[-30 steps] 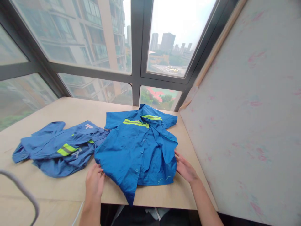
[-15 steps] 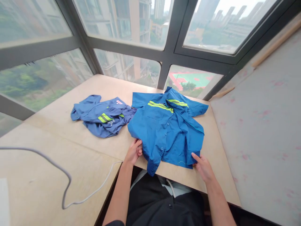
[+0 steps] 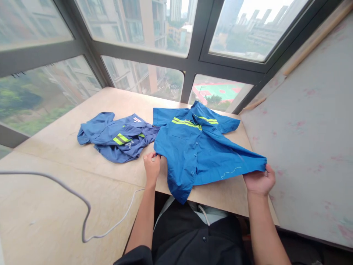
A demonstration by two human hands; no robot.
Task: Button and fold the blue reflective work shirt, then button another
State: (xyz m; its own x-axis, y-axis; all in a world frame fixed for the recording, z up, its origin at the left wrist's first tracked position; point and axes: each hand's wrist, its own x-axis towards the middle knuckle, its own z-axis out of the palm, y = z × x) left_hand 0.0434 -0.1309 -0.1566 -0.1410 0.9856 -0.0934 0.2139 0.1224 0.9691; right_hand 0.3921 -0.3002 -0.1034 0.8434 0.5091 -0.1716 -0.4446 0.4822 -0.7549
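A bright blue short-sleeved shirt (image 3: 183,147) with yellow-and-grey stripes lies front up on the wooden tabletop, its collar toward the window. My right hand (image 3: 260,180) is closed on the lower right corner of the shirt and holds that side stretched outward. On the other side, my left hand (image 3: 152,163) pinches the shirt's left edge near the hem. The front hem hangs a little over the table edge. A loose pale thread (image 3: 231,172) shows on the lower right panel. Left of this shirt lies a crumpled, duller blue shirt (image 3: 118,138) with a yellow stripe, touching it.
A grey cable (image 3: 86,206) curls across the left part of the wooden tabletop (image 3: 55,198). Framed windows (image 3: 190,84) rise behind the table, and a flower-patterned wall (image 3: 306,147) bounds it on the right. The table's front edge is close to my body.
My right hand has moved outward to the right and slightly up, pulling the shirt's lower right corner wide. My left hand has shifted up and left along the shirt's edge.
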